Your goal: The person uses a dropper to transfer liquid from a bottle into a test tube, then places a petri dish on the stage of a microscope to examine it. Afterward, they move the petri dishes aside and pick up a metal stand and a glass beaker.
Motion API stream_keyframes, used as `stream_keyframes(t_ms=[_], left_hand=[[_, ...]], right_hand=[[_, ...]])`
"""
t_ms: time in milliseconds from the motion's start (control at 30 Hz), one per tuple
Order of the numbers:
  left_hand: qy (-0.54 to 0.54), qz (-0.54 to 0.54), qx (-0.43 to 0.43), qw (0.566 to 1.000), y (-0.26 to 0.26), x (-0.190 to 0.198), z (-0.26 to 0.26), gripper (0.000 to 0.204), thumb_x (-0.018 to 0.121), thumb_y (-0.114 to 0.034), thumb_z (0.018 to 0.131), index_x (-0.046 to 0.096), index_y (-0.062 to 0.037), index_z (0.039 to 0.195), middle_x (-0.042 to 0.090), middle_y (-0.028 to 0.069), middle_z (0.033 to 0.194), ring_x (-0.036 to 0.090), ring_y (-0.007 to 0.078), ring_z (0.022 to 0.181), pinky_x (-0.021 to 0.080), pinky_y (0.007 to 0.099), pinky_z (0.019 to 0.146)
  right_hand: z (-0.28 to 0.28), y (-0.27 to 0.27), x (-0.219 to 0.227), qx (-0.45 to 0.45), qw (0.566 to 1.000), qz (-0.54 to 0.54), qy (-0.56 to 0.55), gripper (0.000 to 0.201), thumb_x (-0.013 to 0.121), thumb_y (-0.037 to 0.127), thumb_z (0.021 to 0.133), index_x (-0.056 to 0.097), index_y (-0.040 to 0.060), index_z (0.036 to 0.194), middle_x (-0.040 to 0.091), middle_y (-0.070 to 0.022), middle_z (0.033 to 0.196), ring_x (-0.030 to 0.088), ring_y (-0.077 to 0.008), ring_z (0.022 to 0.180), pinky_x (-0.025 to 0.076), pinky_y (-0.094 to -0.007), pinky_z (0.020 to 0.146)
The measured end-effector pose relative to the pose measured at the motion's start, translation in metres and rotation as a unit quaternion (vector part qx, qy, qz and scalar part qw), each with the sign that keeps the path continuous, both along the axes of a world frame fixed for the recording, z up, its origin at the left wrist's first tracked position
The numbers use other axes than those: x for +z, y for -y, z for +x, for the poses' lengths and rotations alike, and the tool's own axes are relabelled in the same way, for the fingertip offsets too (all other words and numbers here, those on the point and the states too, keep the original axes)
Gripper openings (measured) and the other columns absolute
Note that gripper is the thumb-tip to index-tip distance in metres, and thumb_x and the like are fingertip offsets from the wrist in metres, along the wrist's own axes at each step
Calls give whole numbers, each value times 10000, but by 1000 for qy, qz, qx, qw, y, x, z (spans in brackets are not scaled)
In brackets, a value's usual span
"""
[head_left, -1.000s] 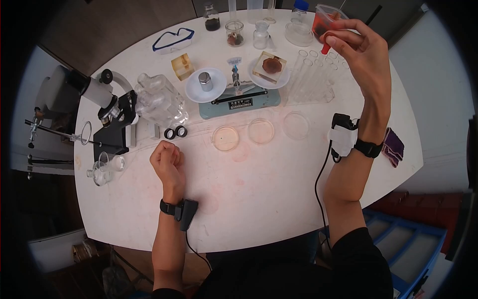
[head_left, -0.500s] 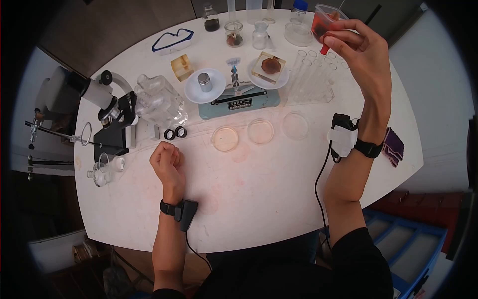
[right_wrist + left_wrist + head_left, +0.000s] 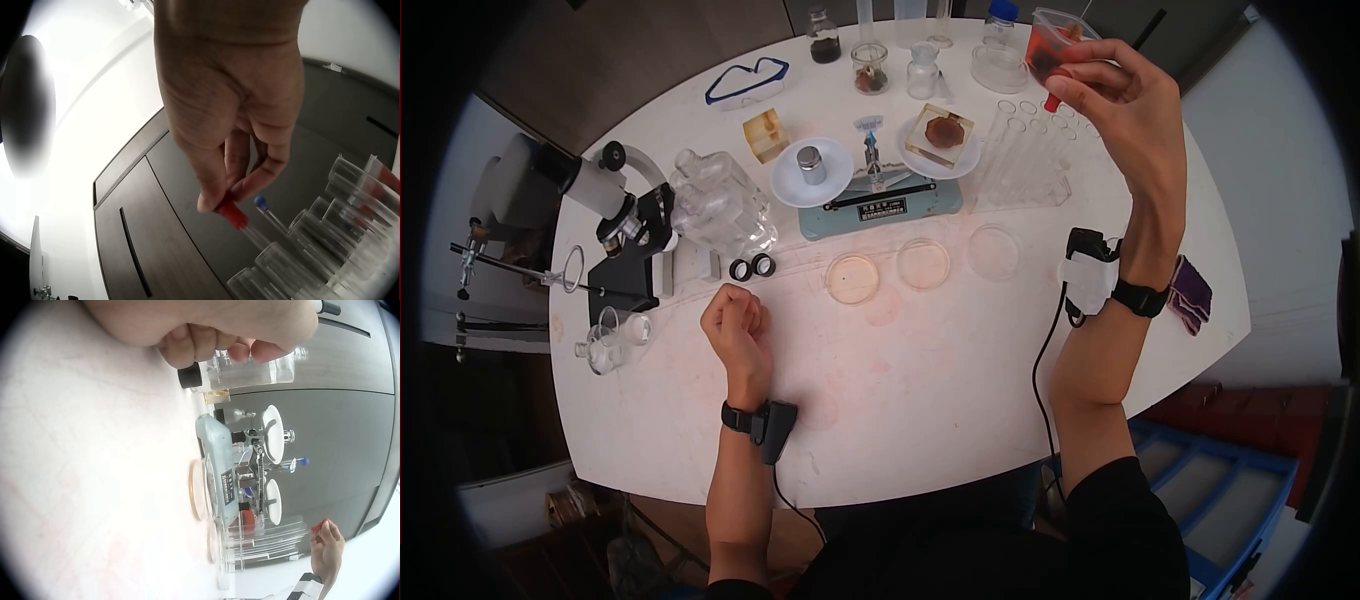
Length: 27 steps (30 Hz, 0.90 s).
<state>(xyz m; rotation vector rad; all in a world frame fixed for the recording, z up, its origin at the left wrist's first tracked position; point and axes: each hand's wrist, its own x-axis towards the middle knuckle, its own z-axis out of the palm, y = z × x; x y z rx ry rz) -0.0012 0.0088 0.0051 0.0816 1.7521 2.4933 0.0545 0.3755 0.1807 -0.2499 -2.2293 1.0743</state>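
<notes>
Over the test tubes (image 3: 1028, 160) at the back right, my right hand (image 3: 1135, 115) pinches the red rubber bulb (image 3: 1052, 102) of a dropper between thumb and fingers. The dropper's clear glass stem (image 3: 253, 236) points down at the tube mouths in the right wrist view, and its lower end is lost among the glass. My left hand (image 3: 738, 325) rests at the left of the table with its fingers curled in and nothing in them. Two small black-rimmed rings (image 3: 752, 266) lie just beyond it.
A balance (image 3: 880, 208) carries a metal weight (image 3: 811, 165) and a clear block with a brown specimen (image 3: 944, 134). Three petri dishes (image 3: 923, 263) line up before it. A microscope (image 3: 625, 230) and large clear bottles (image 3: 725, 200) stand left; a red-liquid container (image 3: 1048, 45) stands behind the tubes.
Both hands stay nearly in place. The right thumb and forefinger look slightly closer together on the red bulb, and a little less of its top shows.
</notes>
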Motion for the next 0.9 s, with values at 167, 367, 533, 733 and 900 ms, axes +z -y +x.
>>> stream_keyframes(t_ms=[167,367,533,733,900], left_hand=[[1,-2,2,1000,-1,1,0,178,436,-23,865,455,-57,691,324,-46,558,216,39,462,150,230,421],[3,6,7,1000,-1,1,0,219,510,-70,868,454,-45,658,347,-35,553,207,43,469,160,244,441],[1,-2,2,1000,0,-1,0,181,429,-21,862,448,-60,687,308,-49,553,208,40,461,148,232,420],[-1,-5,4,1000,-1,0,0,174,421,-16,856,446,-61,690,305,-49,554,207,41,461,149,231,420],[5,-3,5,1000,0,0,0,174,414,-11,848,444,-57,684,305,-47,554,208,42,461,149,233,420]], right_hand=[[0,2,2,-7,1000,9,9,323,807,88,751,655,-33,1008,710,-88,808,672,-131,754,546,-254,736],[0,3,2,-1,1000,4,1,345,824,85,728,653,-32,1004,697,-71,784,665,-126,727,542,-246,715],[0,2,3,5,1000,6,4,354,833,81,715,654,-30,999,686,-63,770,660,-124,709,539,-244,701],[0,2,2,0,1000,6,2,344,830,73,716,655,-31,994,682,-65,764,656,-126,707,536,-245,692],[-1,-2,-1,10,1000,-16,1,314,807,60,741,651,-35,997,684,-68,774,652,-126,717,535,-248,701]])
